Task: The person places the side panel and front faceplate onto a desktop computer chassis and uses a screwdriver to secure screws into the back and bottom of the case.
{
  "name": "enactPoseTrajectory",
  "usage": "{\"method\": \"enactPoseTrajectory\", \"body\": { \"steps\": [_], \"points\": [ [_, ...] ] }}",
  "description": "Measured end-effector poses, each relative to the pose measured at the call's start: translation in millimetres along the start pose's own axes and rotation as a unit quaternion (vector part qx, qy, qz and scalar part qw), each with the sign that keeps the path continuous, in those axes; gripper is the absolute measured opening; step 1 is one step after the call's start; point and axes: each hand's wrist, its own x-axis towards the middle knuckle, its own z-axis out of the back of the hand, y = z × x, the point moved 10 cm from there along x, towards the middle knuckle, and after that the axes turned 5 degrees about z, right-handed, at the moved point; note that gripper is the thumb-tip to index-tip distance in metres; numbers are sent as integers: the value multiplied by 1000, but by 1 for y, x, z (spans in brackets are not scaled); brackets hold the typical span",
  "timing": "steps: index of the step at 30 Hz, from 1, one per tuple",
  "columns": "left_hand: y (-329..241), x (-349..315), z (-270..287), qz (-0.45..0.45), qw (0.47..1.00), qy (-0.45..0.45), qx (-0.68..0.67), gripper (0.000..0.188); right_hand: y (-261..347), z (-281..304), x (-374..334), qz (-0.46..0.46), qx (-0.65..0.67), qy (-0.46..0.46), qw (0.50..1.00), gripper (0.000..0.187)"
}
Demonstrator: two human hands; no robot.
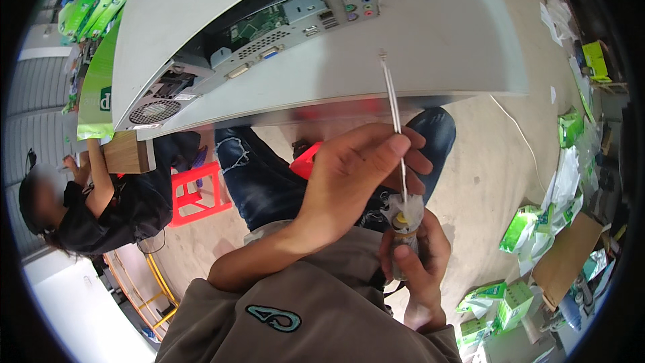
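Observation:
My left hand [359,171] pinches the long metal shaft of a screwdriver [392,97], thumb and fingers closed around it. Its handle, partly clear with a yellow part near the shaft, sits in my right hand [422,262], fingers wrapped round it. Something like clear plastic surrounds the handle's top. The tip points away from me over the pale table [440,40], with a small bit at its end too small to name. Left of the tip, a computer case [269,40] lies with its port panel facing me and a green circuit board showing inside.
At the left, a person in black [114,208] sits beside a red stool [196,195] and a wooden box [126,153]. Green packages [514,306] and a cardboard sheet [568,259] lie on the floor at right. A thin white cable [521,131] crosses the floor.

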Motion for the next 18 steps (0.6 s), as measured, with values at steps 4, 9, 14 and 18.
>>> {"method": "enactPoseTrajectory", "body": {
  "steps": [4,9,14,18],
  "points": [
    [-4,-5,2,-6,1000,-2,-16,33,2,1,5,2,-9,-16,1000,53],
    [-16,-24,11,-38,997,32,-60,29,1,-9,7,-10,-16,5,1000,56],
    [-33,-48,45,-111,992,8,-57,30,-7,-38,12,-34,-61,79,994,56],
    [-50,-64,76,-161,985,-12,-58,32,-12,-73,22,-43,-86,112,989,57]
  ]
}}
